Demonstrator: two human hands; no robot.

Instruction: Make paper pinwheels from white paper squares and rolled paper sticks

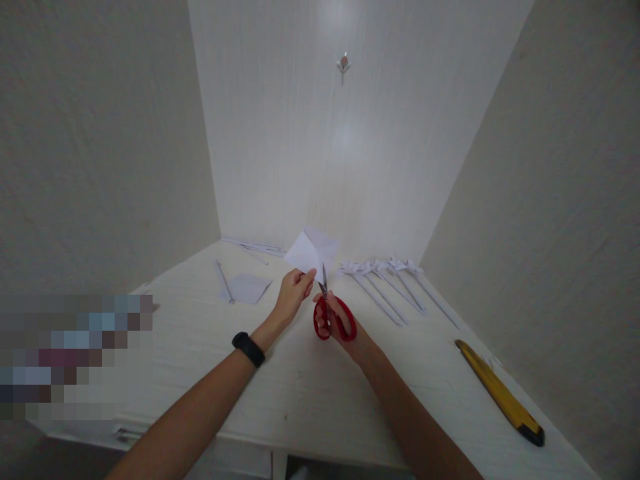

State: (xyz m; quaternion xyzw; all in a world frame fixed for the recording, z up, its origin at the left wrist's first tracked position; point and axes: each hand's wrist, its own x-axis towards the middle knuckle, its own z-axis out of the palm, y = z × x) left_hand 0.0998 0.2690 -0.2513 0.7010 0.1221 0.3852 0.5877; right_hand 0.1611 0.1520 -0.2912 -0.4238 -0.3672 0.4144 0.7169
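Note:
My left hand [296,291], with a black band on its wrist, pinches the near corner of a folded white sheet of paper [303,255]. Held up off the table, the sheet has its two layers fanned apart at the far side. My right hand [336,319] has its fingers through the handles of red-handled scissors [345,320]. The scissor blades are slightly apart and point away from me, at the paper's right lower edge. Whether the blades touch the paper I cannot tell.
Several folded paper flowers on paper stems [395,287] lie at the back right. A yellow utility knife [497,390] rests near the right edge. On the left are a flat paper piece [247,288], a rolled paper stick [224,281] and thin paper sticks [255,247]. Walls enclose the white table [300,407].

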